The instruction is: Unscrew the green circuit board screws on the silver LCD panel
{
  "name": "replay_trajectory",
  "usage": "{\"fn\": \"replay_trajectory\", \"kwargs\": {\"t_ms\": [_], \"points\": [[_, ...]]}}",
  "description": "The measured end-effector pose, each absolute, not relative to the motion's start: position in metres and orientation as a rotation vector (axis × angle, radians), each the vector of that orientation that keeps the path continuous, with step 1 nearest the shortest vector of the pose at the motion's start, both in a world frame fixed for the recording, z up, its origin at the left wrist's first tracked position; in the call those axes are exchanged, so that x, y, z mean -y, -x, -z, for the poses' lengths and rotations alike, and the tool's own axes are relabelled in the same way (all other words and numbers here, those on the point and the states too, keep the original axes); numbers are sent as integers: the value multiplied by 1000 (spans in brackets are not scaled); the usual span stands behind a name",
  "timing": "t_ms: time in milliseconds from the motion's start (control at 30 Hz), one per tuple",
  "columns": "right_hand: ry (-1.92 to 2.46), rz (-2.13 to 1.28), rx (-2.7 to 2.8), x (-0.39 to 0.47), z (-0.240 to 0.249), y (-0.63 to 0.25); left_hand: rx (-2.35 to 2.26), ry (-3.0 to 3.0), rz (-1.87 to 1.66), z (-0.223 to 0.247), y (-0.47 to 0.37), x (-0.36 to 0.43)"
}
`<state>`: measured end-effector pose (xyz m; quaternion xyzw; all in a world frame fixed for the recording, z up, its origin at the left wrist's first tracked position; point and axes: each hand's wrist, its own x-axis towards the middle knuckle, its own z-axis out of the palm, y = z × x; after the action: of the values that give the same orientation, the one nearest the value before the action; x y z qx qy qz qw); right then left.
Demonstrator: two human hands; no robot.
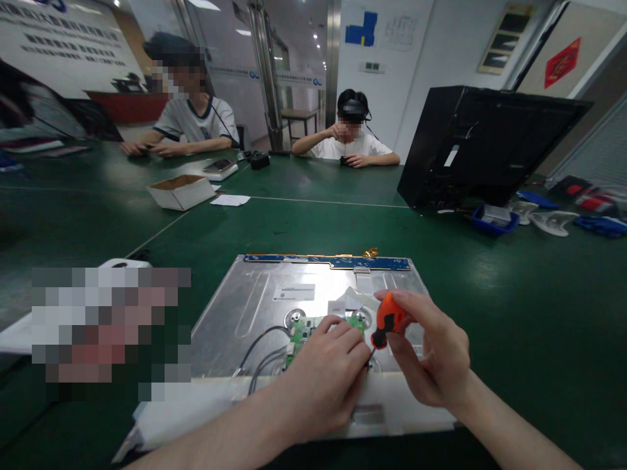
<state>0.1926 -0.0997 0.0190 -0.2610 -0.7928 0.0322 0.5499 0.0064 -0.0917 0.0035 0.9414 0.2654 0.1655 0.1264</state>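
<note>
An orange-and-black screwdriver (pixel 388 321) is pinched in my right hand (pixel 435 346), its shaft slanting down towards the lower right corner of a green circuit board (pixel 300 336). My left hand (pixel 328 365) lies curled over that board, fingers together, close beside the screwdriver's tip. The left fingertips are hidden, and so is most of what lies under them. Beneath both hands is a flat silver metal panel (pixel 245 294) with a blue circuit strip (pixel 313 261) along its far edge. Dark cables (pixel 259 346) run from the green board's left side.
A black monitor-like casing (pixel 480 150) stands back right, near a blue tray (pixel 494 225). A white open box (pixel 181 192) and a paper piece (pixel 230 200) lie back left. Two people sit across the green table (pixel 529 313). Something pixelated (pixel 108 320) lies at left.
</note>
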Motion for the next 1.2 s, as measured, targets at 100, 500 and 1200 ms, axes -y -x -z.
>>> {"fn": "replay_trajectory", "kwargs": {"t_ms": [100, 500, 1200], "points": [[598, -137, 1852, 100, -15, -192, -775, -2739, -483, -4, -6, 92], [597, -57, 1811, 96, -19, -190, -781, -2734, -479, -4, -6, 91], [576, -149, 1748, 98, -15, -192, -777, -2747, -499, -2, -6, 91]]}}
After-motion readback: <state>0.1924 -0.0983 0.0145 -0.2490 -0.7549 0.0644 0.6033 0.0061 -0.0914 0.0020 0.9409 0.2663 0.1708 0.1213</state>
